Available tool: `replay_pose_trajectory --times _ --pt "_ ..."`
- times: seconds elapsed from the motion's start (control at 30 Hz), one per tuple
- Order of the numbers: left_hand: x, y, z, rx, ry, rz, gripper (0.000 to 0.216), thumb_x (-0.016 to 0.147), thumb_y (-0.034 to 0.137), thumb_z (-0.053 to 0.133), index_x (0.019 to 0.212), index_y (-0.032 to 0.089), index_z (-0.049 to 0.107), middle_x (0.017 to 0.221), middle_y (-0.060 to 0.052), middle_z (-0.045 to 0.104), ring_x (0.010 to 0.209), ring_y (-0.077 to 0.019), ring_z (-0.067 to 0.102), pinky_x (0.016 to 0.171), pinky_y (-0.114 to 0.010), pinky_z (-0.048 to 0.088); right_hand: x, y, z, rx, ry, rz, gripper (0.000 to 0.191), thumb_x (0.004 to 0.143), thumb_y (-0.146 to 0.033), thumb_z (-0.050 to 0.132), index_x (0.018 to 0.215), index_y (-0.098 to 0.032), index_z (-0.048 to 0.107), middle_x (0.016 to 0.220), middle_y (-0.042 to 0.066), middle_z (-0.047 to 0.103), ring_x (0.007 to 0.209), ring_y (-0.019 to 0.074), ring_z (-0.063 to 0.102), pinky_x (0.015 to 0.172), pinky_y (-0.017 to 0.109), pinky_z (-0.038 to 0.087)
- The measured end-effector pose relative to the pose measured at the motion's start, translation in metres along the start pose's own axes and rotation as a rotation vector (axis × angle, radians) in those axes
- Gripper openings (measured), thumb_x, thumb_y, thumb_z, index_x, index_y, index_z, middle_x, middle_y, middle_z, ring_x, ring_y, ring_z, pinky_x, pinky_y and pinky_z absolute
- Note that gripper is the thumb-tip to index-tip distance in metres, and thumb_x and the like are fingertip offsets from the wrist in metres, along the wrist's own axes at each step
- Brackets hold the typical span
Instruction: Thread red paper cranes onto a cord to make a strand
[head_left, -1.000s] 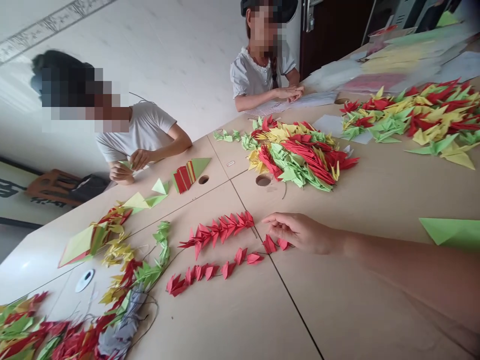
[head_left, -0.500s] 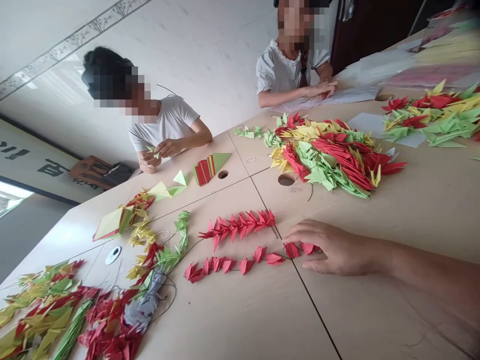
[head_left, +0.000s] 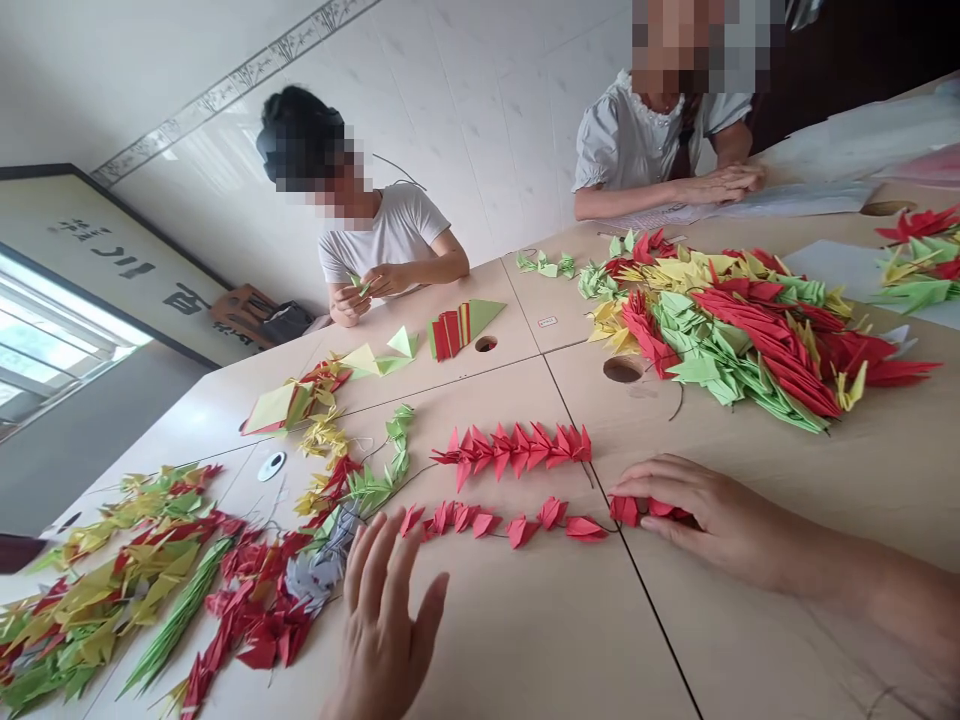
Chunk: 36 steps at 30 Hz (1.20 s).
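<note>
A string of red folded paper cranes (head_left: 520,530) lies across the table in front of me. My right hand (head_left: 709,520) curls round the red cranes at its right end, thumb below and fingers above. Fingers apart and holding nothing, my left hand (head_left: 386,620) is over the table near the string's left end, hiding part of that end. Just beyond lies a tighter row of red cranes (head_left: 517,452). Grey paper cranes (head_left: 319,570) and a green strand (head_left: 399,450) are close to my left fingertips.
A large heap of red, green and yellow cranes (head_left: 739,330) lies at the right. More strands (head_left: 112,600) spread at the left. A round hole (head_left: 622,369) pierces the tabletop. Opposite, one person (head_left: 390,240) holds green paper; another (head_left: 660,160) rests their hands together.
My left hand has come into view from below, beside the string's left end. My right hand has closed further round the right-end cranes. The whole view has shifted, with things appearing further right.
</note>
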<state>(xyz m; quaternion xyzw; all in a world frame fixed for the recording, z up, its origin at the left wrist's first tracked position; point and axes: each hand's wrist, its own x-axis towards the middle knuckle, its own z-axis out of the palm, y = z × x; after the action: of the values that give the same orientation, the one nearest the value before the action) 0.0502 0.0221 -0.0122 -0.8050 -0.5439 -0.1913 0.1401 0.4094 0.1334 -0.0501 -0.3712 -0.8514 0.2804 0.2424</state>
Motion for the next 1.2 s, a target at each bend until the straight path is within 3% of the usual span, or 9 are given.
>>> replay_pose_trajectory --times 0.07,0.13,0.3,0.6,0.73,0.97,1.07,1.2 --pt "-0.003 -0.01 0.015 0.098 -0.031 -0.16 0.059 0.093 0.03 0.049 0.148 0.026 0.026 0.149 -0.012 0.037 0.14 -0.0321 0.028 0.111 -0.058 0.031 -0.001 0.0 0.001 -0.011 0.024 0.0 0.024 0.089 -0.031 0.054 0.109 -0.026 0.066 0.11 0.006 0.068 0.104 0.0224 0.063 0.088 0.036 0.054" --pt "-0.006 -0.021 0.027 0.09 -0.12 -0.211 0.059 0.094 0.034 0.047 0.148 0.026 0.026 0.149 -0.011 0.039 0.141 -0.0324 0.027 0.109 -0.059 0.033 -0.001 -0.001 0.001 -0.025 0.03 0.009 0.023 0.089 -0.03 0.054 0.108 -0.026 0.066 0.11 0.006 0.068 0.105 0.0225 0.063 0.09 0.036 0.054" --pt "-0.006 -0.037 0.041 -0.081 -0.271 -0.359 0.051 0.094 0.043 0.042 0.141 0.021 0.042 0.144 -0.01 0.047 0.139 -0.0301 0.033 0.108 -0.054 0.039 -0.004 0.0 0.002 -0.066 0.025 0.026 0.025 0.09 -0.027 0.05 0.11 -0.024 0.065 0.112 0.008 0.068 0.106 0.0219 0.063 0.092 0.035 0.053" --pt "0.003 -0.038 0.04 -0.184 -0.19 -0.543 0.052 0.09 0.046 0.05 0.133 0.017 0.051 0.137 -0.014 0.053 0.13 -0.0295 0.047 0.105 -0.05 0.043 -0.005 0.014 0.008 -0.061 0.124 -0.049 0.024 0.089 -0.036 0.053 0.106 -0.028 0.067 0.107 0.007 0.07 0.1 0.0231 0.067 0.087 0.036 0.057" --pt "0.004 -0.039 0.038 -0.23 -0.134 -0.548 0.048 0.086 0.044 0.057 0.128 0.021 0.056 0.131 -0.011 0.058 0.122 -0.0269 0.054 0.102 -0.046 0.046 -0.005 0.016 0.01 -0.061 0.133 -0.064 0.024 0.089 -0.037 0.052 0.104 -0.028 0.069 0.105 0.007 0.071 0.097 0.0231 0.068 0.085 0.035 0.058" --pt "0.004 -0.04 0.039 -0.261 -0.097 -0.558 0.024 0.088 0.037 0.053 0.099 0.022 0.068 0.118 -0.008 0.064 0.11 -0.0238 0.062 0.095 -0.042 0.051 -0.005 0.017 0.01 -0.06 0.139 -0.058 0.023 0.09 -0.037 0.051 0.104 -0.03 0.068 0.104 0.005 0.071 0.096 0.0216 0.068 0.082 0.034 0.059" --pt "0.005 -0.035 0.039 -0.198 -0.075 -0.52 0.027 0.087 0.036 0.054 0.107 0.022 0.065 0.122 -0.01 0.062 0.114 -0.0251 0.059 0.096 -0.043 0.05 -0.005 0.016 0.01 -0.054 0.152 -0.065 0.023 0.09 -0.037 0.052 0.103 -0.029 0.069 0.103 0.006 0.071 0.095 0.0222 0.068 0.08 0.035 0.059" --pt "0.005 -0.031 0.038 -0.137 -0.139 -0.383 0.029 0.089 0.033 0.052 0.114 0.024 0.063 0.13 -0.008 0.058 0.123 -0.0252 0.052 0.101 -0.044 0.047 -0.006 0.02 0.012 -0.043 0.142 -0.073 0.024 0.09 -0.038 0.052 0.105 -0.03 0.068 0.104 0.005 0.07 0.097 0.0224 0.067 0.081 0.036 0.058"
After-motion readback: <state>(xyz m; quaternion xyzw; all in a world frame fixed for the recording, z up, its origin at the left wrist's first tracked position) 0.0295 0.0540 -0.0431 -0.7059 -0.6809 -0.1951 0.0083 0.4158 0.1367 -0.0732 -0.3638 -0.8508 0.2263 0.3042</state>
